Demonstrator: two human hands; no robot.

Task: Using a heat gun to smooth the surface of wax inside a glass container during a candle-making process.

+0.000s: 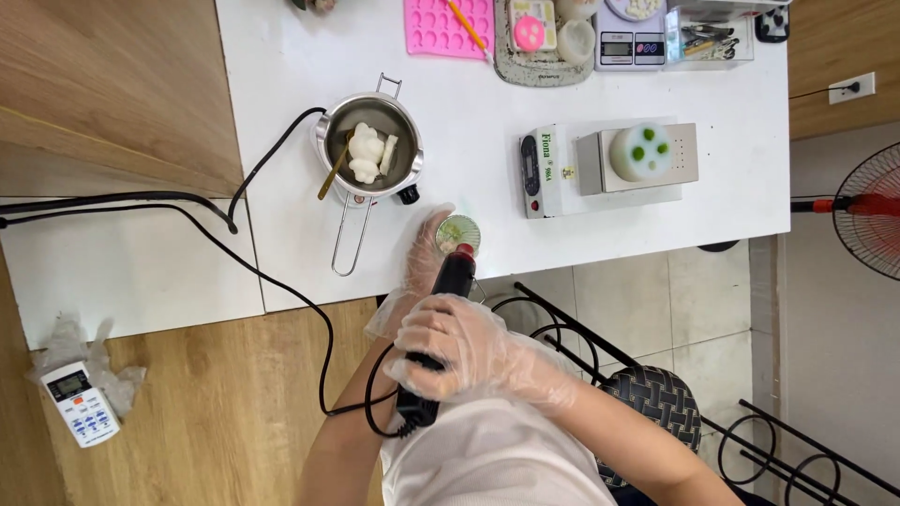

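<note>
My right hand (459,345), in a clear plastic glove, has fingers clamped around a black corded heat tool (433,342), its nozzle pointed at a small round glass cup (458,232) near the white table (487,159) edge. My gloved left hand (425,258) cups the cup's side, fingers curled against it. A steel pot (370,145) holding white wax chunks stands just left.

small glass (458,232): contents too small to tell, near side hidden by black tool's (441,323) tip
left hand (427,258): palm behind tool, fingers partly hidden
pink mould (441,26): top cut off by frame edge
fan (872,211): cut off at right edge
scale displays: unreadable
</note>
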